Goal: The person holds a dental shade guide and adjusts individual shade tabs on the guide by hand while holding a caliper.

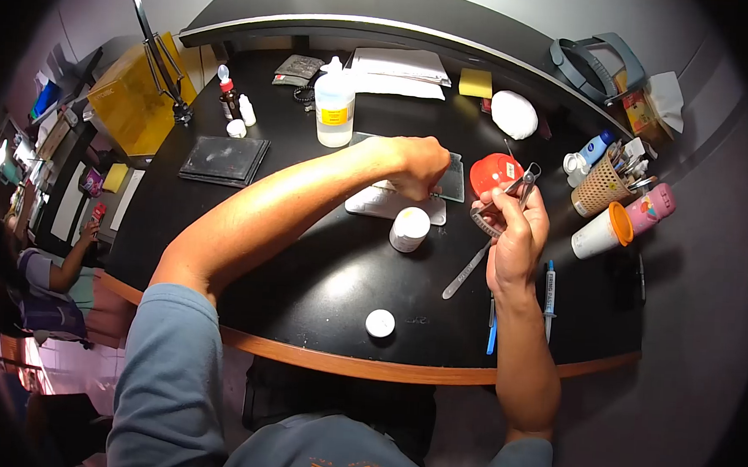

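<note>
One metal caliper [526,177], cylindrical white jar [409,230]

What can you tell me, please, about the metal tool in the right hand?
The metal tool is silvery and looks like a caliper, with slim arms, a rounded upper end and a curved, finely marked strip at its lower end. It slants, gripped in the right hand, whose fingers hide part of it. From this view it overlaps the red object; contact there is unclear.
</note>
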### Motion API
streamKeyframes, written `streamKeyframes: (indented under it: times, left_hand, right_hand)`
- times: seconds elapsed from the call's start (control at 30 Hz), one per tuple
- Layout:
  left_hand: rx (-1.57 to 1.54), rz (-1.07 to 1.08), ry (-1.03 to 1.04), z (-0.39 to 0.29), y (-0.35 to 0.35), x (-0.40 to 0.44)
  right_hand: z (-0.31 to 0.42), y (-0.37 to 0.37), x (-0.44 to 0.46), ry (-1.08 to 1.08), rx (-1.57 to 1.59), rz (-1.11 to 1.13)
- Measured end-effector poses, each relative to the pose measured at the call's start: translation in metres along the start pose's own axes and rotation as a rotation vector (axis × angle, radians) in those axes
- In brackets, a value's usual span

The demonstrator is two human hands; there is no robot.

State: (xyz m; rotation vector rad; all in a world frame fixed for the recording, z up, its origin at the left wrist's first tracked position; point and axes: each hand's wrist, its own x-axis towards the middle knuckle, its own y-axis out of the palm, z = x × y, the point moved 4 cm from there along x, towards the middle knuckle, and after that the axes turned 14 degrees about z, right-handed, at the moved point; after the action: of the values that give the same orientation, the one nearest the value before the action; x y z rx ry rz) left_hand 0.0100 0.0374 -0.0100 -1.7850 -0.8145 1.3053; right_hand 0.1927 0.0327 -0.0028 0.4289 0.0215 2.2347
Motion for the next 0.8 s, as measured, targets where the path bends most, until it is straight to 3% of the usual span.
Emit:
streamKeyframes:
  times: [0.17, 0.37, 0.8]
  left_hand:
    - [-0.011, 0.028, -0.048, 0.003, -0.003, -0.004]
    - [-0.107, -0.167, -0.031, 0.014, -0.033, -0.010]
    - [-0.126, -0.177, -0.086, 0.030, -0.017, 0.014]
  right_hand:
    - [-0.005, 0.000, 0.000, 0.004, 0.002, -0.007]
    - [0.000, 0.001, 0.000, -0.003, -0.016, -0.007]
    - [0.000, -0.001, 0.000, -0.017, 0.001, -0.019]
